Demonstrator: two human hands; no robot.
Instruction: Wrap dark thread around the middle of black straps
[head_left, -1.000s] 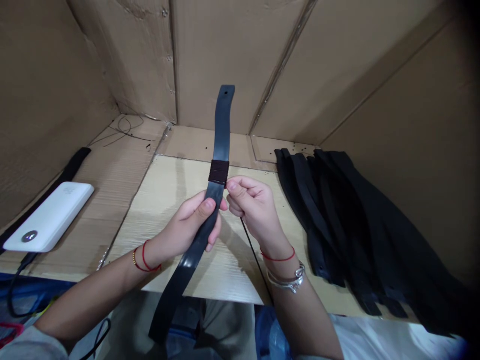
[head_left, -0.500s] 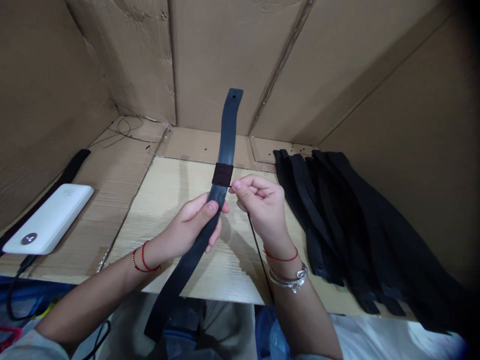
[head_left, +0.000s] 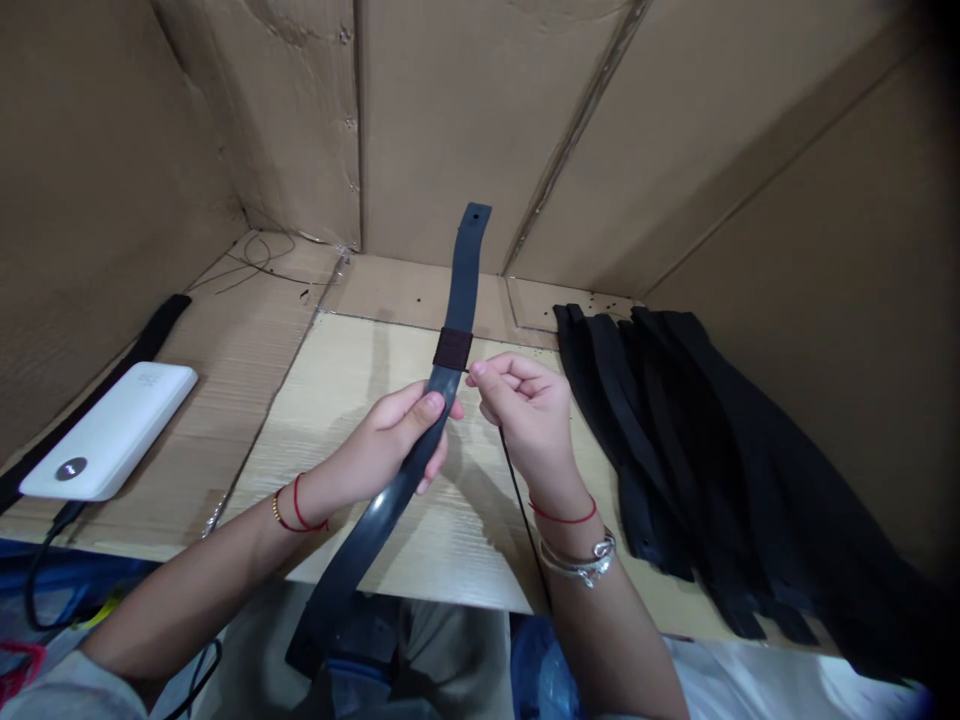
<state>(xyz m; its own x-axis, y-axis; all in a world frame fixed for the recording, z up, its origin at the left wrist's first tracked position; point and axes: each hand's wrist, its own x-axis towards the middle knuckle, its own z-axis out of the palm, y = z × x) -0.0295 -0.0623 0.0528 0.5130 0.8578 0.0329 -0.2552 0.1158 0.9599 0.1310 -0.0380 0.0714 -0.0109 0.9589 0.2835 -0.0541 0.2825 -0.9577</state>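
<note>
A long black strap with a hole near its far end is held at a slant over the table. My left hand is closed around its middle, thumb on top and fingertips showing past the right edge. Just beyond that grip, a band of dark brown cord is wound round the strap in tight turns. My right hand pinches the cord close to the band's lower right corner. From under this hand the loose cord runs down past the wrist to the table's front edge.
Several black straps lie heaped on the right. A white power bank with a cable plugged in lies on the left, beside another black strip. Thin loose thread lies in the back left corner. Cardboard walls enclose the table.
The strap tilts a little differently, its far end lower in view and its lower part now catching the light. Both hands keep their holds. The whole view has shifted slightly.
</note>
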